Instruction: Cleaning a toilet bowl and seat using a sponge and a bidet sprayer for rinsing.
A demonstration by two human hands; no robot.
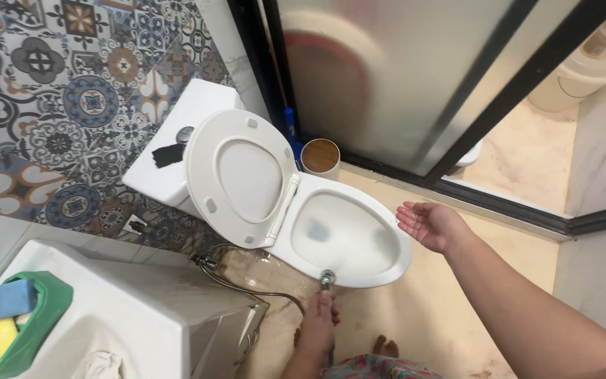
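At the lower left of the frame a green tub [40,319] with 2 sponges sits on the white sink [142,309]. Right of it, a metal hose [247,288] runs to the bidet sprayer [327,279], a small chrome head at lower centre, touching the toilet bowl [380,263] rim. The left hand [318,324] is closed around its handle. The lid [240,179] stands raised. The right hand [431,224] hovers spread and empty just beside the bowl's right edge, bare floor [422,309] below it.
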